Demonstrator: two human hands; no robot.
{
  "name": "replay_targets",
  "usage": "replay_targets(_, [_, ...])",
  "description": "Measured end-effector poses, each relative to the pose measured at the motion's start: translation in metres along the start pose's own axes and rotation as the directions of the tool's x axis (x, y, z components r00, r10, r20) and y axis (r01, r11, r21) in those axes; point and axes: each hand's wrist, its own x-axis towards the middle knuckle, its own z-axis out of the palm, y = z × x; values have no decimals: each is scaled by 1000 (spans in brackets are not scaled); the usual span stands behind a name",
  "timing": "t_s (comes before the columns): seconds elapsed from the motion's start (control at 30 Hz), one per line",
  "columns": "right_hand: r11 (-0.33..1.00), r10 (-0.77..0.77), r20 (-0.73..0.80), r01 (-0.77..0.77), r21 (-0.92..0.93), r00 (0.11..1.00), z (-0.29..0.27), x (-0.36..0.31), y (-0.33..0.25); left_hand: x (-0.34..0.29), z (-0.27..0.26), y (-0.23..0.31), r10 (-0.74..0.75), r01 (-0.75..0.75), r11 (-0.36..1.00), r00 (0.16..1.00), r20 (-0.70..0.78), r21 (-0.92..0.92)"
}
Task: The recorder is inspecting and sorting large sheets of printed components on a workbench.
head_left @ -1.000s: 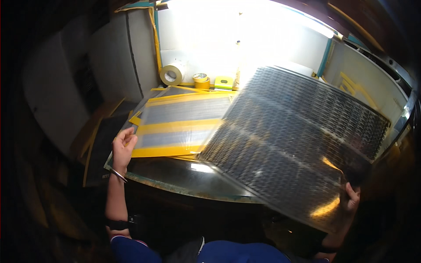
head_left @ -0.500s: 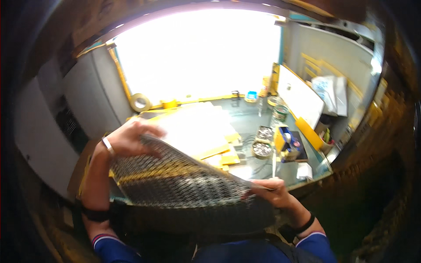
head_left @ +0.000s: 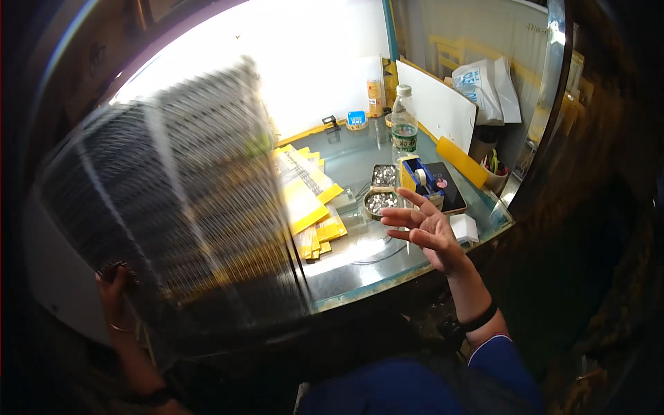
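A large dark sheet (head_left: 187, 187), finely ridged and crossed by pale and yellowish stripes, stands tilted over the left half of the table; motion smears it. My left hand (head_left: 116, 285) grips its lower left edge, with the fingers partly hidden. Apart from the sheet, my right hand (head_left: 425, 232) is raised with its fingers spread, holding nothing. Nearest to that hand are a round tin (head_left: 379, 205) of small silvery pieces and a blue and yellow tape dispenser (head_left: 423, 178). Yellow and white packets (head_left: 308, 190) lie fanned out beside the sheet's right edge, partly covered by it.
A glass-topped table (head_left: 346, 283) carries these things. Behind the round tin are a rectangular tin (head_left: 384, 176) of silvery bits and a clear bottle (head_left: 404, 128). A white board (head_left: 439, 97) leans at right. A white box (head_left: 463, 227) sits near the front right edge.
The sheet has swung up and left, now upright in my left hand alone. My right hand has let go of it and opened. The view has shifted to the right.
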Motion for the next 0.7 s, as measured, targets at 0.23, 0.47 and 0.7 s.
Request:
replay_targets(0.23, [866,475,9,-466,-180,880,29,-2,59,-55,126,-83,-465,306,576,885,4,-758])
replay_targets(0.47, [836,547,44,-548,21,836,47,6,101,-115,211,-77,-528,576,547,800,283,-607])
replay_targets(0.7, [822,554,-64,-533,202,830,43,13,104,-137,222,-27,-327,704,703,448,832,-103])
